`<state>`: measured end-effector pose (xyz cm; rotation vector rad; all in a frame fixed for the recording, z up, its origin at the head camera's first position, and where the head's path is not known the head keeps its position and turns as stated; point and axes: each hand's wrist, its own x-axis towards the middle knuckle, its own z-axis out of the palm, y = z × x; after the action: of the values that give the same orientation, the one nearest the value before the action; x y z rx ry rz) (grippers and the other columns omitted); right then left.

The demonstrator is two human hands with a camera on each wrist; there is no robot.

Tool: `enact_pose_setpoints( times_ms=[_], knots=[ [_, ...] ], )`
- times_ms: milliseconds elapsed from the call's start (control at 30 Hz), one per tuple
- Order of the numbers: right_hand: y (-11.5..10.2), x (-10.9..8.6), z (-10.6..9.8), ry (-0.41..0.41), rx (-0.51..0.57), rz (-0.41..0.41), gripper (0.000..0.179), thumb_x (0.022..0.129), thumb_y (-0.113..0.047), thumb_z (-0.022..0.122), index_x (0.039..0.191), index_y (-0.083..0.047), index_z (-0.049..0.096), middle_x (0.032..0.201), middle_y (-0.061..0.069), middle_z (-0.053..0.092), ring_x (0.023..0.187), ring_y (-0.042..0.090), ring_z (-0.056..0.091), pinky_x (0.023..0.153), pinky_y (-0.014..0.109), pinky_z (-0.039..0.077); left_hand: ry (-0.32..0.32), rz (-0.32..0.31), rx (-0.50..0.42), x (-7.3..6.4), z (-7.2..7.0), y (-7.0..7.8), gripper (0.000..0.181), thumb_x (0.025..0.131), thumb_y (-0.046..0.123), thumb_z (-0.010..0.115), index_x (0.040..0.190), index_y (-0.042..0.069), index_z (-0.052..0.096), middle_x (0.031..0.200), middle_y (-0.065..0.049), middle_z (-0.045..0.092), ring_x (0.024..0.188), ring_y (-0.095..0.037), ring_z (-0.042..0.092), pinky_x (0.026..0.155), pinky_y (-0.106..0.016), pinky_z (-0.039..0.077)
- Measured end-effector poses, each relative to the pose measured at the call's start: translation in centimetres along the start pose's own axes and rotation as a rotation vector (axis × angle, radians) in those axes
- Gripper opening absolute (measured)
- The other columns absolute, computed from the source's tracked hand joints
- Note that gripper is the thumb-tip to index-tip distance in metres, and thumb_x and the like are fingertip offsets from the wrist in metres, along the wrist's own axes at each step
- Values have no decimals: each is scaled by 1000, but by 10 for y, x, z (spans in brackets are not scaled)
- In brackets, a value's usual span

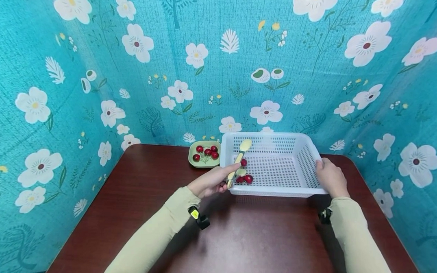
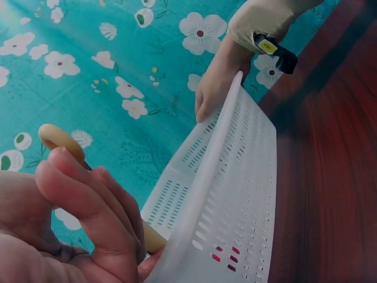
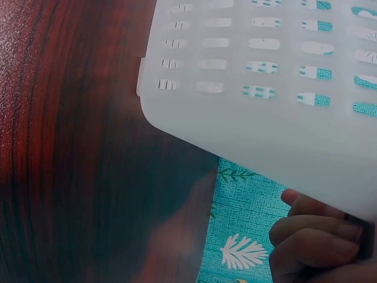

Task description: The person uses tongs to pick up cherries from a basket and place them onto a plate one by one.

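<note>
My left hand (image 1: 214, 181) holds a pale yellow spoon (image 1: 245, 145) with a dark band on its handle, its bowl pointing up over the left end of a white perforated plastic basket (image 1: 272, 193). The hand is at the basket's front left corner; whether its fingers also grip the rim I cannot tell. A second pale piece (image 1: 241, 172), perhaps another utensil's end, shows beside the handle. My right hand (image 1: 332, 178) grips the basket's right rim. Several red cherries (image 1: 248, 178) lie inside the basket at its left, partly hidden by the hand and spoon.
A small pale green dish (image 1: 194, 163) with several red cherries and stems stands behind and left of the basket. The brown wooden table (image 1: 267, 236) meets a blue flowered curtain (image 1: 150, 74) at its back and sides.
</note>
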<state>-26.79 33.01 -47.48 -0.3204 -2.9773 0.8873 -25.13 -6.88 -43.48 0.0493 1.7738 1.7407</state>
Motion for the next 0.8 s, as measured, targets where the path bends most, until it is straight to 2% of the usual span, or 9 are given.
enact_pose_setpoints(
  times_ms=[167,300,567,800],
  knots=[
    [2,1,1,18,-21,-13,58,113,-36,28,145,10,41,118,36,61,93,45,67,76,59,52,-23,-9,19,7,2,4,49,102,53,59,120,8,64,67,2,54,52,-7,43,51,-18,37],
    [2,2,2,20,-20,-3,58,113,-37,28,145,10,41,119,36,61,94,45,67,78,60,52,-38,-17,35,12,4,9,48,103,54,58,116,9,66,68,2,54,52,-7,43,52,-20,37],
    [2,3,2,14,-15,9,58,113,-38,29,145,9,41,119,35,61,94,45,66,78,61,52,-13,-52,46,22,3,14,47,101,57,58,108,11,65,71,1,54,51,-9,45,52,-21,39],
    [2,3,2,12,-19,3,58,113,-38,29,144,9,41,120,36,60,95,46,66,79,62,52,-14,-30,42,31,5,11,49,105,54,54,116,8,65,69,2,55,50,-6,44,50,-18,39]
  ],
)
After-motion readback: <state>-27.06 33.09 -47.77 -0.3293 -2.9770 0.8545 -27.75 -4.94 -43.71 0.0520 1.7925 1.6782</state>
